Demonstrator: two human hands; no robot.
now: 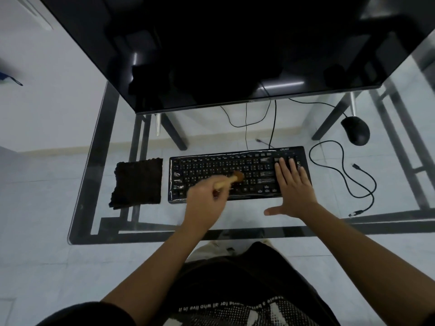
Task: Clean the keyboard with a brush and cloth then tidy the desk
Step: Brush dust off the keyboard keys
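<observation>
A black keyboard (226, 165) lies in the middle of the glass desk (94, 175). My left hand (206, 201) grips the pale wooden handle of a small brush (231, 178), whose brown bristles rest on the keys near the keyboard's centre. My right hand (292, 184) lies flat with spread fingers on the keyboard's right end, over the number pad. A dark square cloth (137, 183) lies flat on the glass just left of the keyboard, untouched.
A large dark monitor (235, 48) looms over the back of the desk. A black mouse (356, 130) sits at the back right. A loose black cable (346, 175) curls on the glass right of the keyboard. Thin wires hang behind the keyboard.
</observation>
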